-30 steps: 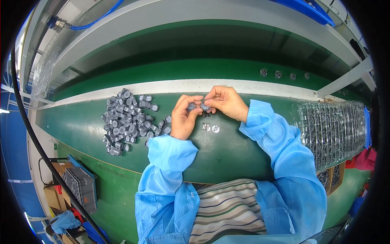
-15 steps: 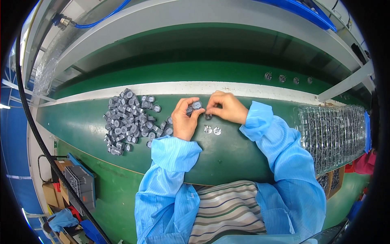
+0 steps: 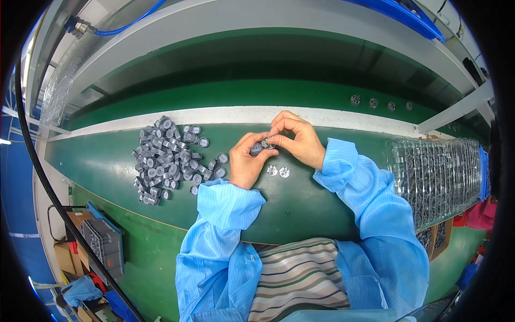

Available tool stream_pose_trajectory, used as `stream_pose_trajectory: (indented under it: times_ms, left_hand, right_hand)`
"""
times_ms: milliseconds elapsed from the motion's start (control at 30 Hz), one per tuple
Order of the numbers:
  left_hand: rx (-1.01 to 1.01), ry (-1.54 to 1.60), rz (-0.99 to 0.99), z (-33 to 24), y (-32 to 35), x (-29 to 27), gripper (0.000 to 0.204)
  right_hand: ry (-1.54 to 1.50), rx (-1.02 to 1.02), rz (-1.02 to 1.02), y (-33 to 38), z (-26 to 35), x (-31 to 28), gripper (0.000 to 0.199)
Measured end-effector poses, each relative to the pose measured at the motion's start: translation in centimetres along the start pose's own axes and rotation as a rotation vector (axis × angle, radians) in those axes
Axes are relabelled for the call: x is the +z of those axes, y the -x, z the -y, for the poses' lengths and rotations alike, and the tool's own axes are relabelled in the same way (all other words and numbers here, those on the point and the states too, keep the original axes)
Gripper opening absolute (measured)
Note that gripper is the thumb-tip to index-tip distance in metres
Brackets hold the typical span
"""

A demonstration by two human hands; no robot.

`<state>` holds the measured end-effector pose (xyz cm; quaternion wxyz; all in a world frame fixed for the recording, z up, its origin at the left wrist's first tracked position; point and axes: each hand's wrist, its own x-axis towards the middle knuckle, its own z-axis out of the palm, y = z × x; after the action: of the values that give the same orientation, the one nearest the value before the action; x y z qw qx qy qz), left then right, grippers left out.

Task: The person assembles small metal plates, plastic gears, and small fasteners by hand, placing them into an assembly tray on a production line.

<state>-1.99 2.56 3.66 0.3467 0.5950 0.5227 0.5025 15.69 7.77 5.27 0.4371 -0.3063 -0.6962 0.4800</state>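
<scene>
My left hand [image 3: 244,165] is closed around round grey plastic housings [image 3: 256,149], pinched between thumb and fingers above the green table [image 3: 306,214]. My right hand [image 3: 301,141] meets it from the right, thumb and fingertips closed on a small round silvery part [image 3: 267,144]. That part lies against the held housing; the fingers partly hide both. Just below the hands, two small silvery pieces [image 3: 284,172] rest side by side on the table. Left of my left hand spreads a large heap of similar grey housings [image 3: 166,155], a few lying loose at its edge.
On the right, clear plastic trays [image 3: 437,180] hold rows of small parts. Several small pieces [image 3: 373,103] stand in a row on the far green surface behind the white ledge [image 3: 214,116]. A black cable [image 3: 48,174] hangs at left; a grey crate [image 3: 107,244] sits below the table.
My right hand has lifted a small silvery part off the table and brought it left to the housing in my left hand. The two hands now touch.
</scene>
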Motion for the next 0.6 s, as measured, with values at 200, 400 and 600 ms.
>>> stream_pose_trajectory:
  times_ms: [200,400,600]
  left_hand:
    - [0.123,-0.095,-0.009,-1.01,-0.06,-0.09,0.037]
    - [0.097,-0.133,0.021,-0.98,0.14,-0.09,0.036]
    - [0.09,-0.118,-0.011,-1.08,0.22,0.36,0.034]
  right_hand:
    - [0.207,-0.19,-0.085,0.1,-0.55,0.36,0.015]
    - [0.439,-0.36,-0.092,0.36,0.08,0.61,0.019]
    - [0.374,-0.317,-0.116,0.51,-0.18,0.74,0.02]
